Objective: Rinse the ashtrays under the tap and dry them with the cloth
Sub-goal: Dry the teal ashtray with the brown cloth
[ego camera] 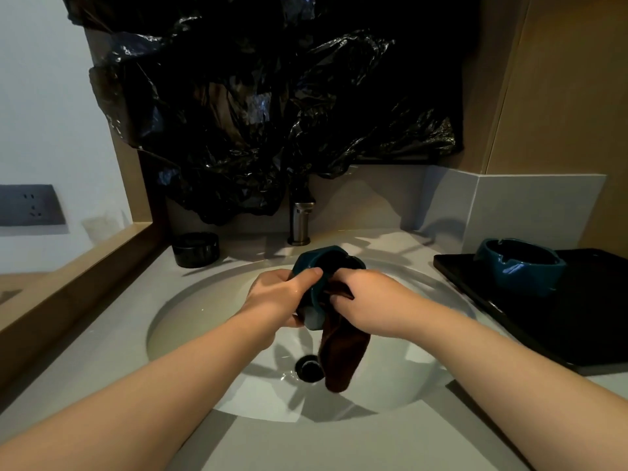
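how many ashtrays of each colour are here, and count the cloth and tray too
teal ashtrays: 2, one held and one at right
black ashtray: 1
brown cloth: 1
black tray: 1
total: 5
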A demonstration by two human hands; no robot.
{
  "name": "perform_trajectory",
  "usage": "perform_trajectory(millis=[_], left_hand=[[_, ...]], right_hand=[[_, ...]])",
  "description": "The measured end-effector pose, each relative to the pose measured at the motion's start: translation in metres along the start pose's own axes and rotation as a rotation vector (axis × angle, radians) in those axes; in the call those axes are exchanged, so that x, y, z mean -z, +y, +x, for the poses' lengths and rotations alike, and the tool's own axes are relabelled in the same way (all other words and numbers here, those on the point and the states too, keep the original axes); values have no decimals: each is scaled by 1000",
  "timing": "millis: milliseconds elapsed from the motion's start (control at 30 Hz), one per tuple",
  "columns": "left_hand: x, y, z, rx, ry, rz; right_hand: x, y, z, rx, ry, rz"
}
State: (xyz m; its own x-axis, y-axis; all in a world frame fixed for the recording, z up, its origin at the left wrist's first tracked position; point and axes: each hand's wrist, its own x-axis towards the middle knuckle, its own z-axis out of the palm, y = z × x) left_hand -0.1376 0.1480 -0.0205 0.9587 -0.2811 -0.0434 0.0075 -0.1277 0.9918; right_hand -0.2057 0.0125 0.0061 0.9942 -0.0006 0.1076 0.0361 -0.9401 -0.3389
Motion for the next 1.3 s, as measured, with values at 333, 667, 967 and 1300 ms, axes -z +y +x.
perform_trajectory(millis=[333,667,967,1300], left_hand=[[2,0,3,61,-2,-52],[5,-4,7,6,-17,63],[3,-8,8,-5,-11,81],[5,-10,11,58,-75,16]], right_hand=[[4,3,1,-52,-100,589],[-1,0,-1,226,-72,-471],[-5,-1,1,171,-32,-452],[2,1,6,-284,-59,684]])
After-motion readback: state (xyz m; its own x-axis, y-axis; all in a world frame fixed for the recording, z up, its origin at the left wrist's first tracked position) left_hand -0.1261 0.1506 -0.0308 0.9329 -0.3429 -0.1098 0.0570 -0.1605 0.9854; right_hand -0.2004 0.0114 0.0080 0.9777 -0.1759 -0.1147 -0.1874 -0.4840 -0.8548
